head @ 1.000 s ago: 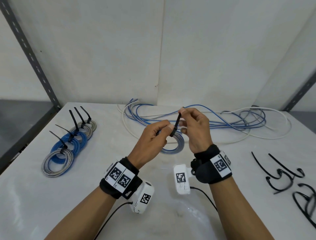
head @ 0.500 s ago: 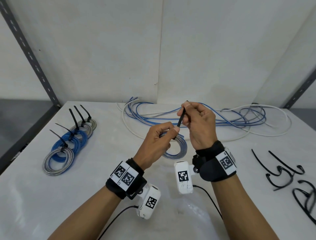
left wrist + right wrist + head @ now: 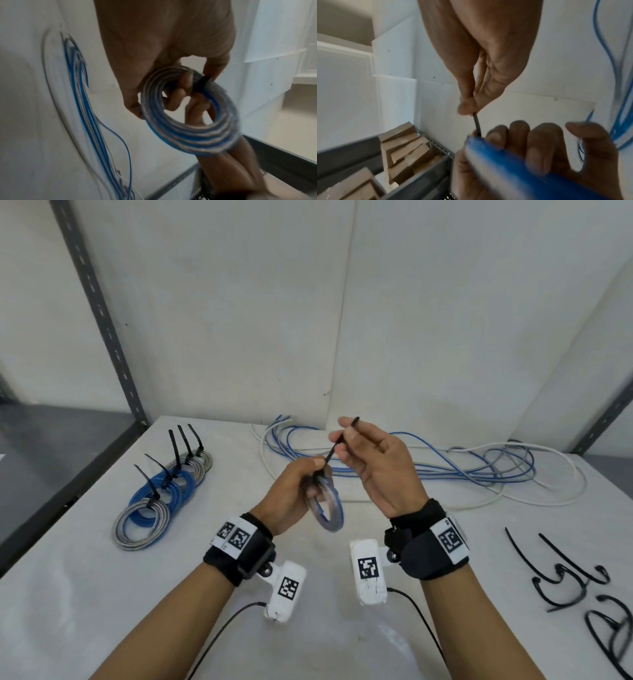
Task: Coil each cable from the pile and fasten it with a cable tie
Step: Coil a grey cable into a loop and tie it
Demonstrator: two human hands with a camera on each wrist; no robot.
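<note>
L hand [image 3: 291, 491] is curled round a small blue-and-grey coiled cable [image 3: 327, 505], held in the air above the white surface [image 3: 85, 594], w/ fingers through the ring per the L wrist view. R hand [image 3: 376, 470] pinches the tail of a thin black plastic cable tie [image 3: 337, 445] between thumb and forefinger; the other fingers are loosely spread. The tie runs taut from the pinch down to the coil, where its band wraps the bundle just by the L thumb.

Landmark = held coil. Left of it, on the surface: 5 finished coils [image 3: 161, 494] in blue and grey, each w/ a black tie tail sticking up. Behind it: the loose pile of blue, grey and white cables [image 3: 462, 467]. Right of it, near the surface edge: spare black ties [image 3: 565, 573].

Step in hand looks like cinching the tie. To do it well: pull the tail straight along its own line, not sideways, so the ratchet feeds clean. Keep the L thumb pressed next to the tie head so the loops don't fan out or slip from under the band. Stop once the turns sit snug; over-pulling prob. kinks the thin cable. Regrip the tail nearer the head if the pinch slides.
</note>
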